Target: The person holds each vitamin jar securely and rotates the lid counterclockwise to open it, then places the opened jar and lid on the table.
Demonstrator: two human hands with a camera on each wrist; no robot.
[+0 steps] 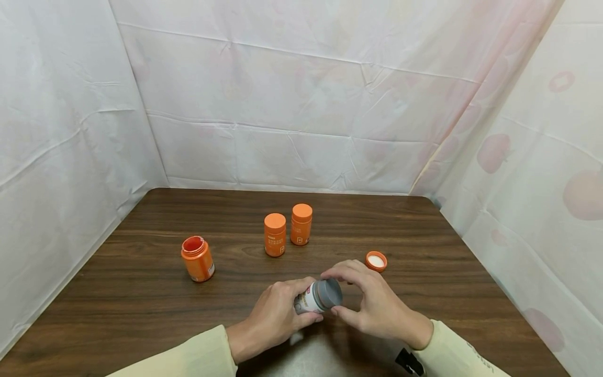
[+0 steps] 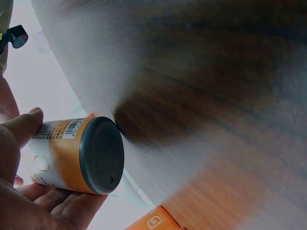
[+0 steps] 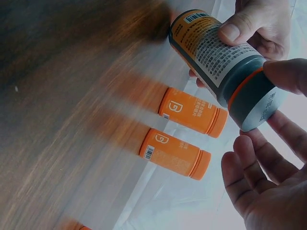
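Here's the grey bottle (image 1: 308, 300), tilted over the near tabletop (image 1: 141, 314), clasped by the left hand (image 1: 275, 309); its long axis runs rightward into the grey cap (image 1: 333, 292), where the right hand (image 1: 379, 303) pinches with thumb and finger; two orange bottles (image 1: 275, 235) stand beyond.

I have one small grey bottle (image 1: 305, 302), its label (image 3: 220, 60) white and orange with a barcode (image 3: 195, 17) near the dark, round base (image 2: 101, 155). It leans well over in the left hand (image 1: 278, 308), lid end raised and turned toward the right hand (image 1: 372, 302), which pinches the lid. The grey lid (image 1: 332, 292) is on (I make out a thin orange band (image 3: 245, 87) along its lower edge). I can't tell whether the base touches the desk (image 1: 141, 314).
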